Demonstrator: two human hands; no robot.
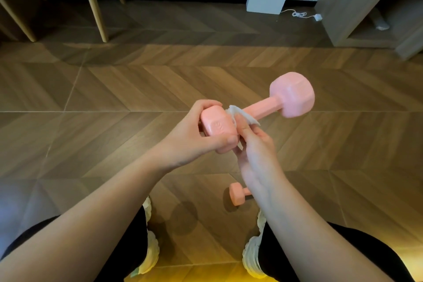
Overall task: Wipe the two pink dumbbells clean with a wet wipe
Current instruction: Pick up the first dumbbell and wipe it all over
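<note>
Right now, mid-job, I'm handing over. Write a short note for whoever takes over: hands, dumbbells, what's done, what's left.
Left hand: fingers curled round the near head of the first dumbbell, holding it up off the floor.
Right hand: holds the wet wipe against the handle, right beside that near head.
Second dumbbell: lies on the floor under the right forearm, partly hidden, no hand on it.
Done: wiping is under way on the first dumbbell; how much is clean cannot be told.
Left: probably finish this one, then wipe the second.
</note>
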